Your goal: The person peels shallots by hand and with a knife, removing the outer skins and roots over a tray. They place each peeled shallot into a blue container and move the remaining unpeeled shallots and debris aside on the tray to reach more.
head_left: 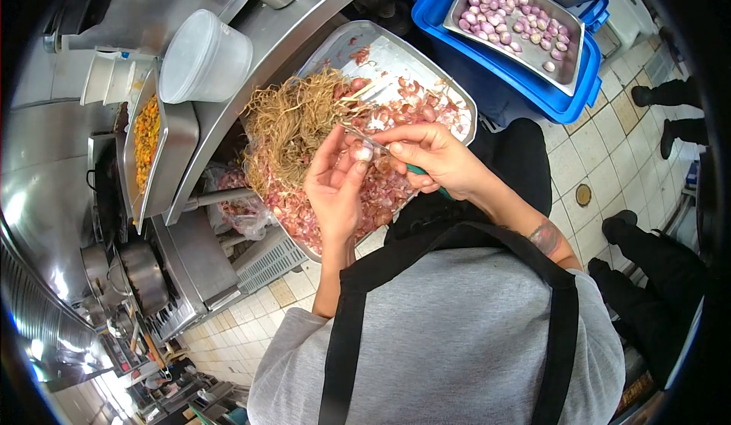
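Over a large metal tray point(466, 94) of onion skins and roots, my left hand point(335, 185) holds a small shallot point(361, 151) between thumb and fingers. My right hand point(434, 157) grips a knife with a green handle point(416, 170), its blade against the shallot. A heap of dry, stringy roots point(293, 124) lies at the tray's left side, just beyond my left hand. Papery pink skins point(381, 196) cover much of the tray below both hands.
A metal pan of peeled shallots point(579, 48) rests on a blue bin point(426, 14) at the upper right. A white bucket point(205, 55) and a pan of orange pieces point(179, 132) stand on the left counter. Legs of other people point(647, 265) show at the right.
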Demonstrator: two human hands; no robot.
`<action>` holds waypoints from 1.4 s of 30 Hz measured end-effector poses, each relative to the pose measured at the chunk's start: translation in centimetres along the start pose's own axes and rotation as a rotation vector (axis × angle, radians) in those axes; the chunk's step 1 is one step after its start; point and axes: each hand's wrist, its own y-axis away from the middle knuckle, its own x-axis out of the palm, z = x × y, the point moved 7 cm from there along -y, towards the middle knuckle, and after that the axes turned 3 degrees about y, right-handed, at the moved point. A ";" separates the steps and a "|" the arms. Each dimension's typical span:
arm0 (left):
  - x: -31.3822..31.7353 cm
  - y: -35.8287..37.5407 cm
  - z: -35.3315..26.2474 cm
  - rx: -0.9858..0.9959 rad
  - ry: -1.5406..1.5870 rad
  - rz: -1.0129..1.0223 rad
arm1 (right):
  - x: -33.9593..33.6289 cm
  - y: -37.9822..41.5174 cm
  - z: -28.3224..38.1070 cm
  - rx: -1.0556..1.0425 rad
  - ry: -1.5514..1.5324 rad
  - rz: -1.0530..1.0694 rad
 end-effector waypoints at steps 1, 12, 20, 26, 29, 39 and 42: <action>-0.2 0.0 0.2 -0.007 0.006 0.001 | 0.0 0.0 0.0 -0.008 0.007 -0.002; -0.2 0.0 1.7 -0.119 0.196 -0.099 | -1.5 -0.1 1.5 -0.516 0.693 -0.283; -0.8 0.4 0.7 -0.042 -0.050 -0.094 | 1.7 1.4 3.0 -0.691 0.897 -0.185; -0.2 0.7 -0.1 -0.042 -0.208 -0.094 | 1.5 1.1 2.2 -0.629 0.764 -0.140; -0.5 0.7 0.4 -0.058 -0.085 -0.070 | -0.1 0.1 0.8 -0.218 0.272 0.034; -0.7 -0.3 4.0 -0.241 0.225 -0.095 | -1.5 -0.5 -0.1 -0.177 0.216 -0.139; -0.9 0.0 5.9 -0.319 0.313 -0.184 | -2.0 -1.0 -0.5 -0.161 0.159 -0.174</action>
